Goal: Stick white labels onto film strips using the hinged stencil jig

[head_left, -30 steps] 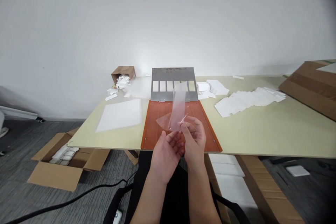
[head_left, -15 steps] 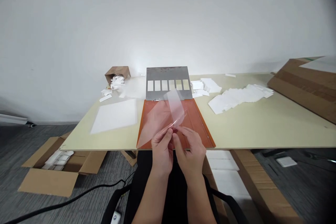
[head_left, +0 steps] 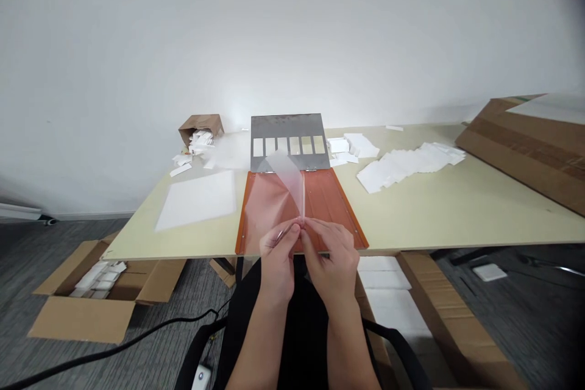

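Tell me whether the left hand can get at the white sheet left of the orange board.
Likely yes, though it is occupied: the left hand pinches the clear film with the right hand, and nothing stands between it and the white sheet.

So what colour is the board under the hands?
Rusty orange: the flat rectangular board shows best in the head view.

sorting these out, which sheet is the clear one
The film pinched between the left hand and right hand: the orange board shows through it, unlike the frosted white sheet lying left of the board.
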Available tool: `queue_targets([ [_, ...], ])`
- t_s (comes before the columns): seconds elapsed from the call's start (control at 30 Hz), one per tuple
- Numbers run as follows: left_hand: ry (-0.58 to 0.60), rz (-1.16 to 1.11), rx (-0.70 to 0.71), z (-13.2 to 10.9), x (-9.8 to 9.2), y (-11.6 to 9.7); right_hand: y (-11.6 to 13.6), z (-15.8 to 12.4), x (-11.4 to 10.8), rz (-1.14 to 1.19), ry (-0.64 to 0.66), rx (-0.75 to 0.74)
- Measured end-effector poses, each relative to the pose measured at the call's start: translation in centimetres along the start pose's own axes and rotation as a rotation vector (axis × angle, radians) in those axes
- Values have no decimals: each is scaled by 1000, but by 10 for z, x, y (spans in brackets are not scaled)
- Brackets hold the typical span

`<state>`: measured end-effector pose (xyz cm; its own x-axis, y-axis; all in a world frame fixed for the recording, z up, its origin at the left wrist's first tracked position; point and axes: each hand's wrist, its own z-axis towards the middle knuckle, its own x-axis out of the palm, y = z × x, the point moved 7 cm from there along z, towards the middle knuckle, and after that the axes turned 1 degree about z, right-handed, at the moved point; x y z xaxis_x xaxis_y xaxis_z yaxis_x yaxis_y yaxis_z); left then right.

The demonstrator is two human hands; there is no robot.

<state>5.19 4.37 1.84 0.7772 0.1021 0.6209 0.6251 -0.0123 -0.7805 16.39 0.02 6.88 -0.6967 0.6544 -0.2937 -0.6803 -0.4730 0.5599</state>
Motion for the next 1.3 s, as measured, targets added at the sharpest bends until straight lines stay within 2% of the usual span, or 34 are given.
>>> queue_targets([
  [0.3, 148, 213, 119, 2, 7, -8, -6, 2, -4, 145, 33, 44],
  [0.67, 234, 325, 173, 6, 13, -9, -32, -4, 2, 393, 130, 248],
  [1.07, 239, 315, 123, 9, 17, -2, -53, -12, 8, 460, 140, 445],
  [1.3, 216, 283, 68, 12, 19, 3, -57, -10, 5, 464, 138, 429],
])
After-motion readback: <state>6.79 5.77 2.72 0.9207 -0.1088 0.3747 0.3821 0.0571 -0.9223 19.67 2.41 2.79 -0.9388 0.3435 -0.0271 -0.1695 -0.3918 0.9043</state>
